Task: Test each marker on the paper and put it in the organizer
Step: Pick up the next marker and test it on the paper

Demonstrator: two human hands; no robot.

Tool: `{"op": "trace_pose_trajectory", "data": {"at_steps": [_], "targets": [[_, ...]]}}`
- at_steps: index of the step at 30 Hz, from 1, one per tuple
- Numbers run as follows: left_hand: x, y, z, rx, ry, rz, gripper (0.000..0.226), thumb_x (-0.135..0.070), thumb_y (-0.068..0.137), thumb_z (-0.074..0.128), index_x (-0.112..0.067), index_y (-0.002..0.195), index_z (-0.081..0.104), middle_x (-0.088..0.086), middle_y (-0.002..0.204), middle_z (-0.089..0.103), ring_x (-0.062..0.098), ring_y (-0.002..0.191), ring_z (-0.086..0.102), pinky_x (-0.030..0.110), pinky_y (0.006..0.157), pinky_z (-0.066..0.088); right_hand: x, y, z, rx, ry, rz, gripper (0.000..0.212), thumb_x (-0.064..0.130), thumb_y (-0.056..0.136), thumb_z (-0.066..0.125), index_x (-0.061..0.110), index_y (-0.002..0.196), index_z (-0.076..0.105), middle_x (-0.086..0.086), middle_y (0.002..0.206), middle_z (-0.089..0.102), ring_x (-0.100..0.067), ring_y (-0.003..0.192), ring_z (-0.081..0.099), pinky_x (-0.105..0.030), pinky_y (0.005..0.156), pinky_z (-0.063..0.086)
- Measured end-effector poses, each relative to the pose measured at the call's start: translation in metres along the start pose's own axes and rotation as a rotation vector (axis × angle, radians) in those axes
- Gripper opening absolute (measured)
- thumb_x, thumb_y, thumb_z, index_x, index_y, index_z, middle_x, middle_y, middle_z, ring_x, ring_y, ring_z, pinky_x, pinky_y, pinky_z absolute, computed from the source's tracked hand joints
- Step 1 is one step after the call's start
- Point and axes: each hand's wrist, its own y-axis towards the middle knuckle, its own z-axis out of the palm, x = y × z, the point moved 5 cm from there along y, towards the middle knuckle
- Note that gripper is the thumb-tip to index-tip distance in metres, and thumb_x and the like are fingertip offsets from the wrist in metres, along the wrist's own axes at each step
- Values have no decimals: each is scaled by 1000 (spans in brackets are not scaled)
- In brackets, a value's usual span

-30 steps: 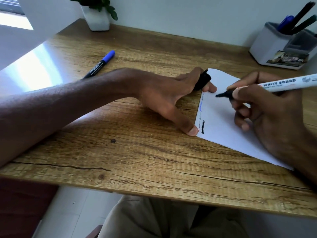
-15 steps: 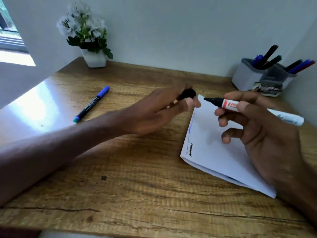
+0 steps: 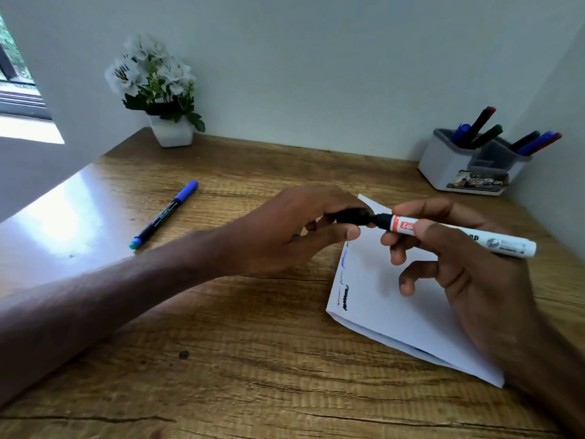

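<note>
Right at the near edge, the wooden desk (image 3: pixel 253 359), and on it the folded paper (image 3: pixel 395 312) with a row of scribbles (image 3: pixel 345 296) down its left border: black, blue and some fainter ones. Above the sheet, the right hand (image 3: pixel 459 264) grasps the white marker (image 3: pixel 493 240) between thumb and forefinger, its lower fingers loosely curled. The left hand (image 3: pixel 300 229) pinches the black cap (image 3: pixel 353 216), and cap meets tip! Whether it's fully clicked home, I can't quite tell from here.

So this one looks tested, with only the drop-off to come. Further left, a blue marker (image 3: pixel 164 213) lies capped on the desk, well apart from the paper; by my reckoning that's the one left. At the back right, the organizer (image 3: pixel 452 166) already holds several markers. A potted plant (image 3: pixel 158 90) stands in the far left corner.
</note>
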Motion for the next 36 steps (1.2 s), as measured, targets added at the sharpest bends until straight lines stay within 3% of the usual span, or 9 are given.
{"op": "trace_pose_trajectory", "data": {"at_steps": [6, 8, 12, 14, 18, 25, 29, 33, 36], "targets": [[-6, -1, -4, -1, -11, 15, 31, -25, 105, 54, -22, 135, 64, -5, 110, 72, 12, 98, 66, 34, 74, 51, 1, -1, 2, -10, -47, -2, 21, 17, 86, 76, 5, 101, 68, -22, 91, 76, -32, 75, 72, -32, 48, 53], [-7, -1, -7, -9, -74, -4, 29, -27, 104, 57, -25, 132, 66, -7, 112, 75, 11, 101, 69, 37, 72, 54, 3, -1, 3, -5, -45, -7, 26, 24, 81, 71, 4, 97, 67, -21, 88, 76, -31, 72, 71, -30, 47, 51], [-10, -1, -4, 52, -211, -19, 23, -20, 102, 60, -8, 115, 75, -5, 98, 77, 1, 87, 68, 8, 60, 44, 5, 0, 4, -20, -35, -38, 21, 24, 78, 74, 5, 86, 71, -18, 72, 69, -23, 53, 58, -26, 42, 45], [-12, -1, -2, 73, -243, 1, 25, -18, 102, 59, -1, 112, 75, 2, 90, 75, 1, 74, 63, 4, 58, 37, 4, -1, 4, -4, -36, -61, 19, 23, 78, 74, 5, 84, 71, -16, 69, 67, -22, 50, 54, -26, 41, 44], [-14, 0, -1, 110, -299, 45, 28, -19, 103, 58, 2, 108, 75, 11, 83, 73, 24, 65, 59, 18, 53, 36, 1, -2, 3, 27, -28, -82, 30, 20, 78, 73, -6, 89, 64, -19, 68, 66, -23, 49, 54, -28, 41, 45], [-6, 3, 1, 165, -514, -48, 26, -11, 102, 59, 1, 121, 72, 5, 76, 66, 10, 55, 43, 23, 49, 35, 3, 3, 2, 19, -103, -125, 25, 19, 80, 74, -3, 90, 68, -19, 70, 70, -24, 50, 60, -29, 41, 48], [0, 7, -2, 56, -607, -123, 32, -19, 97, 62, -6, 124, 72, 3, 86, 74, 20, 59, 41, 28, 48, 35, 10, 7, -5, -52, -133, -82, 23, 23, 77, 78, 8, 94, 79, -15, 78, 75, -22, 61, 67, -30, 49, 56], [7, 7, -16, -74, -596, -172, 31, -24, 94, 65, -14, 121, 75, 8, 93, 79, 14, 56, 42, 24, 50, 38, 14, 5, -27, -173, -36, -35, 25, 35, 69, 79, 21, 89, 84, -13, 88, 78, -22, 76, 72, -33, 63, 63], [8, 15, -22, -159, -608, -164, 30, -24, 93, 68, -10, 117, 77, 13, 91, 78, 12, 54, 42, 26, 50, 36, 17, 4, -41, -149, -173, -19, 29, 37, 69, 80, 22, 94, 82, -4, 94, 80, -19, 87, 75, -35, 73, 63]]}}
